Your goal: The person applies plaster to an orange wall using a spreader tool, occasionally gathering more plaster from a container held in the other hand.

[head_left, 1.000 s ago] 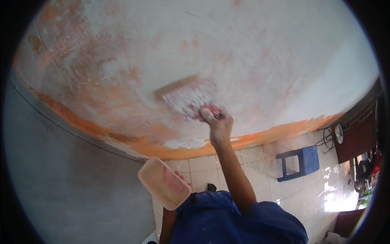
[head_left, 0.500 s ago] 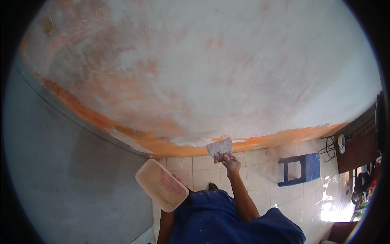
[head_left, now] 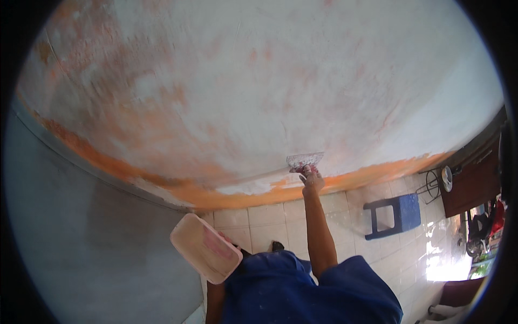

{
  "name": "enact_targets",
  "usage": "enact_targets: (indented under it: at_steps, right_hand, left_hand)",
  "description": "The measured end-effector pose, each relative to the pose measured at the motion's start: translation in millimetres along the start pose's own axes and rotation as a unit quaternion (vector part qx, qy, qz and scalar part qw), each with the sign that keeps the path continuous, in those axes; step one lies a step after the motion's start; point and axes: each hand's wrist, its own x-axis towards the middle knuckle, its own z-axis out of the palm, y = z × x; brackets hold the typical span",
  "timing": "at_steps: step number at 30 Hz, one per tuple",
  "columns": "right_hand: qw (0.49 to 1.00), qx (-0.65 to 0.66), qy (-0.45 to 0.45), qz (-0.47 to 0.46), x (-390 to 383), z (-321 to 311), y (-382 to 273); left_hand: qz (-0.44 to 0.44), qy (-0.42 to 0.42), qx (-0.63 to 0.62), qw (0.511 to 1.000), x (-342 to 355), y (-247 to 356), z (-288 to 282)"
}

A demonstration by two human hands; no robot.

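Observation:
My right hand (head_left: 313,181) is closed around the handle of a wide putty knife (head_left: 305,160), whose blade is smeared with whitish and reddish stuff. The blade lies against the patchy wall (head_left: 259,108), just above its orange lower band. In my left hand (head_left: 227,237), mostly hidden, is a pale pink rectangular tub (head_left: 197,245) at the lower left, tilted. A pink patch of paste shows in the tub. Whitish filler covers much of the wall, with orange and reddish areas showing through.
A grey wall (head_left: 108,232) meets the patchy one at the left. On the tiled floor (head_left: 270,221) a blue plastic stool (head_left: 407,211) lies to the right. Beyond it are a black wire stand (head_left: 430,185), brown furniture (head_left: 475,181) and a red-and-black motorbike (head_left: 483,229).
My right hand has reached up and slightly right, bringing the putty knife from near the wall's foot onto the whitish area. The tub remains in my left hand; the view has shifted slightly.

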Motion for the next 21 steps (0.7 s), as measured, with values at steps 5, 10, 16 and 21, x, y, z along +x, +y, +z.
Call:
enact_targets:
  at_steps: [5,10,16,21]
  right_hand:
    - [0.986,-0.089,0.061,0.126,38.3,-102.6,99.0]
    - [0.974,0.041,-0.206,0.091,-44.0,-85.8,27.6]
    - [0.955,0.016,-0.253,-0.151,-102.2,43.4,-90.4]
    - [0.988,0.012,-0.110,-0.104,-41.2,37.6,-34.4]
  left_hand:
    - [0.000,0.018,-0.009,1.000,-0.4,-6.5,-3.6]
    - [0.003,0.018,0.005,1.000,-2.5,-10.0,-7.0]
    - [-0.004,-0.012,-0.002,1.000,7.6,-16.5,-12.6]
    - [0.021,-0.039,0.031,0.999,12.0,-19.4,-2.4]
